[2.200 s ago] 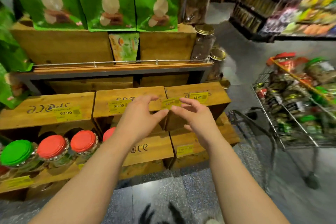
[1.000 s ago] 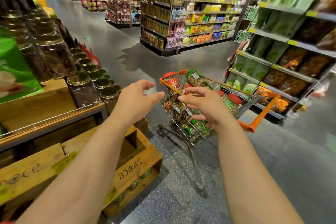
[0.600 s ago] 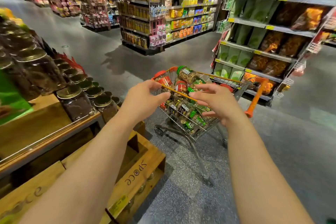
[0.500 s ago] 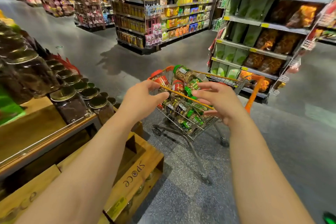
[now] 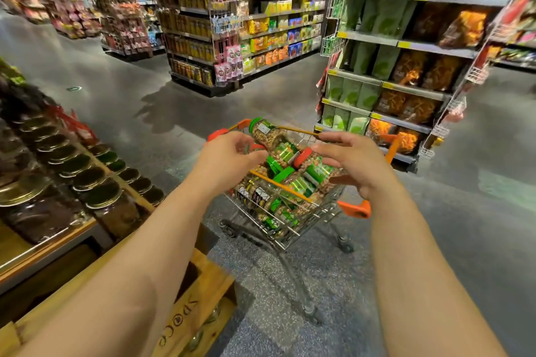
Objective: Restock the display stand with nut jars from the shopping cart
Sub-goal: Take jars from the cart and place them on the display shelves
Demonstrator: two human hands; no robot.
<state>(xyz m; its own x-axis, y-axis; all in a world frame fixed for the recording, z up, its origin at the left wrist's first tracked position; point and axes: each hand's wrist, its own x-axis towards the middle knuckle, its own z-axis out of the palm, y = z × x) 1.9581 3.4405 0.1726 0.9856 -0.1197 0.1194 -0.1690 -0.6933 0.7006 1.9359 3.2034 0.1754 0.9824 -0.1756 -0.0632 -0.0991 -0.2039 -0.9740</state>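
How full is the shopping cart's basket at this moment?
Full. Nut jars with green and red lids are heaped above the shopping cart rim, lying on their sides; one green-lidded jar rests atop the pile.

Bright store light; edges warped, perhaps motion-blurred.

— What's around me here?

— A supermarket aisle. I'm standing on a grey speckled floor [image 5: 110, 81] that shines under the overhead light, with a dark shadow lying in front of the middle shelving.

— And the shelves?

— Ahead of me a long shelving unit [image 5: 261, 29] is packed with yellow, orange and blue boxes, and small pink packets [image 5: 230, 62] hang at its near end. To my right a grey metal shelf rack [image 5: 406, 43] holds green pouches [image 5: 374, 17] and dark bags of orange snacks [image 5: 412, 66], with yellow price tags [image 5: 404, 44] along its edges. Far left, more racks are blurred.
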